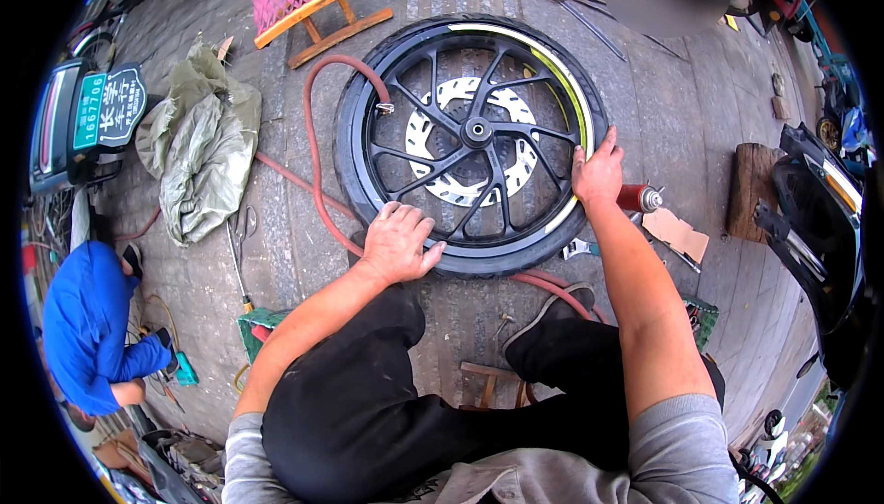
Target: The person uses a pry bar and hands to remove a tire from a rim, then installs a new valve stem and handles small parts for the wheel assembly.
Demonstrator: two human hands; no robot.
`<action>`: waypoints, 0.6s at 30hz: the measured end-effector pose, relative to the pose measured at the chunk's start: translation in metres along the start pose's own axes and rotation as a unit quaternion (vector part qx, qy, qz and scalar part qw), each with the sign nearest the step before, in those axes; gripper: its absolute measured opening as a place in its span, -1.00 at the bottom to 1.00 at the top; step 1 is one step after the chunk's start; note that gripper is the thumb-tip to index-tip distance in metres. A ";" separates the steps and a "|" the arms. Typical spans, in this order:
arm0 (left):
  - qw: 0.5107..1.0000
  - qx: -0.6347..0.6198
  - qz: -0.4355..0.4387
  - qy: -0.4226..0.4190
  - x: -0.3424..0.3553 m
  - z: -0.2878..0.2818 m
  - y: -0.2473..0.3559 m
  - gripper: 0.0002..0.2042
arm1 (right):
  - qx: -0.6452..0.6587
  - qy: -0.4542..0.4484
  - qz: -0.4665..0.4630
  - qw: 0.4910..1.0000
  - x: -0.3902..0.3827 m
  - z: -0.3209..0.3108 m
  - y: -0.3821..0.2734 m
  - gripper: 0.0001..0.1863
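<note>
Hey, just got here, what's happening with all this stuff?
Someone's two bare hands are on a wheel lying flat: the left hand at its near left edge, the right hand at its right edge. A red hose reaches over the tyre from the left, its metal end inside the rim; I can't tell if it's attached. A red can is just right of the right hand. Off to the left, there's another person in blue.
</note>
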State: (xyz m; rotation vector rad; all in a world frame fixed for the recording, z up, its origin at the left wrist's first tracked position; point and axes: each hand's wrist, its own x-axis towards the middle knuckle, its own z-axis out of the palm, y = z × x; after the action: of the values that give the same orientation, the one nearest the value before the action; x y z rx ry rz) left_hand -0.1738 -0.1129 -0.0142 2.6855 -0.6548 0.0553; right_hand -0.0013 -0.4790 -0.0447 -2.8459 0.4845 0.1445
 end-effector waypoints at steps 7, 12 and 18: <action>1.000 0.004 -0.001 -0.011 0.001 -0.001 0.000 -0.56 | 0.006 -0.004 0.004 1.000 0.000 0.001 0.001 0.00; 1.000 0.008 0.000 -0.012 0.000 0.000 0.000 -0.56 | 0.013 -0.007 0.005 1.000 0.000 0.000 0.001 0.00; 1.000 0.003 0.000 -0.005 0.001 0.000 0.000 -0.56 | 0.010 -0.010 0.010 1.000 0.001 0.001 0.002 0.01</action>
State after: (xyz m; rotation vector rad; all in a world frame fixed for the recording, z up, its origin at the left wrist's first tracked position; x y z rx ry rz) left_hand -0.1734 -0.1135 -0.0143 2.6929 -0.6591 0.0450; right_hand -0.0010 -0.4808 -0.0465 -2.8177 0.5073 0.1714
